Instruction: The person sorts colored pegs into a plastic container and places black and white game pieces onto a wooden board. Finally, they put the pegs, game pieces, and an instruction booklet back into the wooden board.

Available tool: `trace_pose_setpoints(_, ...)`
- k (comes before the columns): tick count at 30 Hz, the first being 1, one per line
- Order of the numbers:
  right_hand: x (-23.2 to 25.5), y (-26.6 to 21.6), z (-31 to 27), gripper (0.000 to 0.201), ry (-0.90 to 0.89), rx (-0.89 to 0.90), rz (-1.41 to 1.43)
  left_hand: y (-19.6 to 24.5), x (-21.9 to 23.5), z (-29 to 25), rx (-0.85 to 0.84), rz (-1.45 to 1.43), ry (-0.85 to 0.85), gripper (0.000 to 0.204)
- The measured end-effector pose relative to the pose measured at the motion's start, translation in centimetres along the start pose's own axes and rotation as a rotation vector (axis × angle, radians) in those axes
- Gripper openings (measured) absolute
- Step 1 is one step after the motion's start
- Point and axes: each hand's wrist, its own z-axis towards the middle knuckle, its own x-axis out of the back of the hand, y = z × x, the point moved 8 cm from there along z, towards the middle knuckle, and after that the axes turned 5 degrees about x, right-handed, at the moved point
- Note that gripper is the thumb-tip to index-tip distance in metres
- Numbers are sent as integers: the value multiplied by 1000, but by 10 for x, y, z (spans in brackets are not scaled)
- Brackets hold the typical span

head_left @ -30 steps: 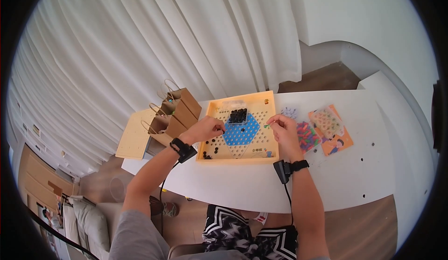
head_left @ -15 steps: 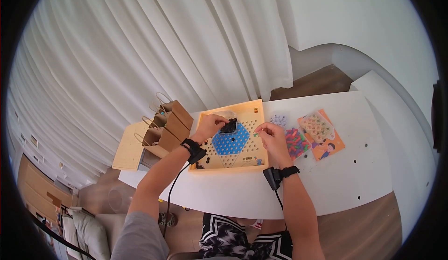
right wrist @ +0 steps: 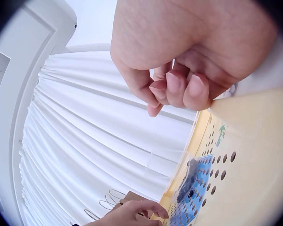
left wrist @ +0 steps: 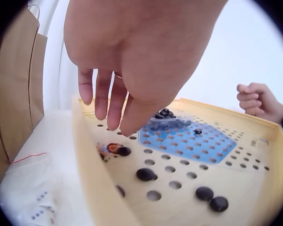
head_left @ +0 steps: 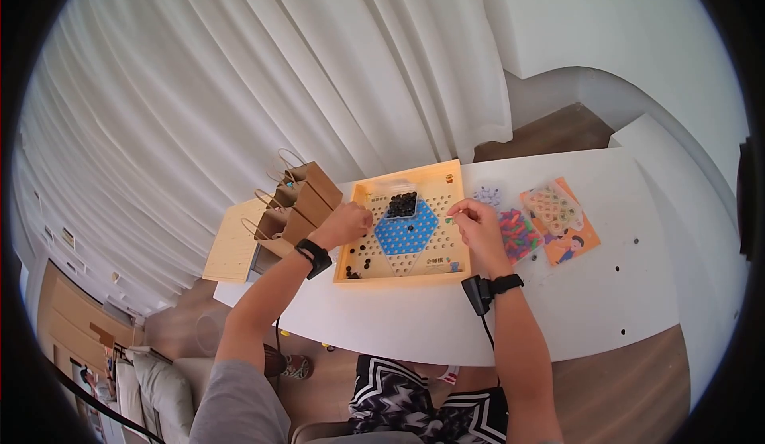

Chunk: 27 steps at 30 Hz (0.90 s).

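A wooden game board (head_left: pixel 343 277) with a raised rim, rows of holes and a blue hexagon (head_left: pixel 390 237) lies on the table. On its far part stands a clear box of black round pieces (head_left: pixel 403 204). My left hand (head_left: pixel 344 225) hovers above the board's left side, fingers relaxed and pointing down, with nothing seen in them. Beneath it in the left wrist view are loose black pieces (left wrist: pixel 145 174), among them one by the printed picture. My right hand (head_left: pixel 480 233) hangs over the right rim, fingers loosely curled, no piece showing between them.
Brown paper bags (head_left: pixel 307 205) stand left of the board by a wooden panel (head_left: pixel 231 241). To the right lie a box of coloured pegs (head_left: pixel 519 235), a bag of small white pieces (head_left: pixel 487 196) and an orange booklet (head_left: pixel 586 245). A curtain hangs behind.
My left hand went from the board's left part to the box of black pieces, then back to the left rim. The right hand stayed about where it was.
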Motion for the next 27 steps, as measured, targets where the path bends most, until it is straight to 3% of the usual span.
trace_pose_setpoints(4, 1, 1, 0, 9, -4, -3, 9, 0, -3, -3, 77, -54, -23, 5)
trace_pose_setpoints(9, 1, 2, 1, 9, 0, -18, 31, -10, -13, -7, 180, -96, -187, 5)
trace_pose_setpoints(12, 2, 3, 1, 9, 8, -18, 13, -17, -2, -10, 231, -60, -140, 5)
trace_pose_setpoints(19, 2, 5, 2, 8, 3, -12, 7, -13, -11, -18, 134, 131, -193, 3)
trace_pose_setpoints(27, 2, 2, 2, 9, 11, 14, -40, -8, -12, -23, 74, 326, -92, 12)
